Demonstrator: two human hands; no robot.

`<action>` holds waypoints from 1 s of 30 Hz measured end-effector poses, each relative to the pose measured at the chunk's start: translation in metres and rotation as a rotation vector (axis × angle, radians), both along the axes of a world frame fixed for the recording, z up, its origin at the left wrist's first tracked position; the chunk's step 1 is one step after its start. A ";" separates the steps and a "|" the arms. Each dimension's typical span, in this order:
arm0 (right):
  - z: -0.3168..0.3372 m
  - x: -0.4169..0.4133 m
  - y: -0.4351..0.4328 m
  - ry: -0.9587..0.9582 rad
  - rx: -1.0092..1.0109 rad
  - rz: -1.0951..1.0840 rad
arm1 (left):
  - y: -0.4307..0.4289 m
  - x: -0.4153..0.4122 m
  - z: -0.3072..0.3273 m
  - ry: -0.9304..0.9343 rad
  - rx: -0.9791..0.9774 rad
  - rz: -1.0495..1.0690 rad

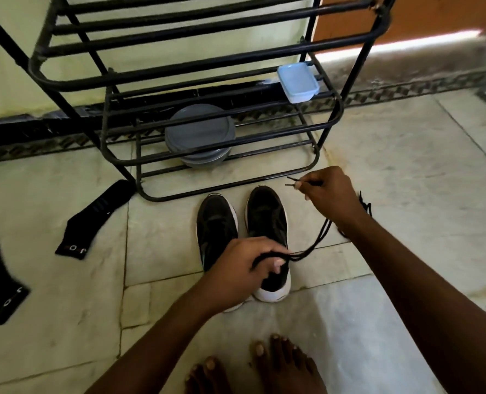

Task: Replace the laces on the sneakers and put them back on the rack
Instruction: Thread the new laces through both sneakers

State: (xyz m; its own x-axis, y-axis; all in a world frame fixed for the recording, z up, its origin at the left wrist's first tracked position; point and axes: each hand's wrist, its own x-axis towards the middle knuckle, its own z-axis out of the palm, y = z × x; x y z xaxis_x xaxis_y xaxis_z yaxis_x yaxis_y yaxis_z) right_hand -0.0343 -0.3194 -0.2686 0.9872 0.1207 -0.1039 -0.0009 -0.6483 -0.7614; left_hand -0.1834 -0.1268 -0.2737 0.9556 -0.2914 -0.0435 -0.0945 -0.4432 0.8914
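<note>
While the left hand [243, 270] grips the black lace [311, 247] over the sneakers [267, 217], the right hand [331, 196], at two o'clock, pinches its tips.

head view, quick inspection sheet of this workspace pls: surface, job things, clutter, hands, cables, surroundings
surface: pale tiled floor, seams visible.
job's things: two black sneakers with white soles, side by side on the floor in front of the rack, toes towards it; black lace strung between both hands.
clutter: two black socks on the floor at left; grey lidded containers on a lower rack tier; blue-lidded box one tier up.
hands: left hand grips a loop of the lace over the sneakers' heels; right hand pinches the lace ends.
cables: nothing seen.
surroundings: pale wall, dark patterned skirting, orange door at upper right; bare feet at the bottom edge.
</note>
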 end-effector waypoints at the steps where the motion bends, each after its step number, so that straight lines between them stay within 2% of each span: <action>1: -0.001 0.000 -0.002 0.007 -0.029 0.025 | -0.012 0.001 0.000 -0.003 -0.073 0.045; 4: -0.007 0.001 -0.008 0.025 -0.066 0.070 | -0.036 0.008 -0.006 0.070 -0.192 0.092; 6: -0.016 0.003 -0.010 0.039 -0.109 0.115 | -0.036 0.015 -0.016 0.061 -0.159 0.154; 9: -0.034 0.007 -0.009 0.057 -0.149 0.155 | -0.022 0.030 -0.035 0.039 -0.067 0.364; 13: -0.059 0.008 -0.001 0.133 -0.103 0.151 | 0.001 0.058 -0.055 0.122 0.038 0.522; 19: -0.080 0.010 0.007 0.215 -0.072 0.146 | -0.002 0.095 -0.078 0.084 0.202 0.417; 24: -0.083 0.006 0.008 0.254 -0.043 0.185 | -0.011 0.105 -0.089 0.056 0.332 0.423; 30: -0.079 0.007 0.010 0.254 -0.040 0.183 | -0.016 0.105 -0.086 0.067 0.356 0.442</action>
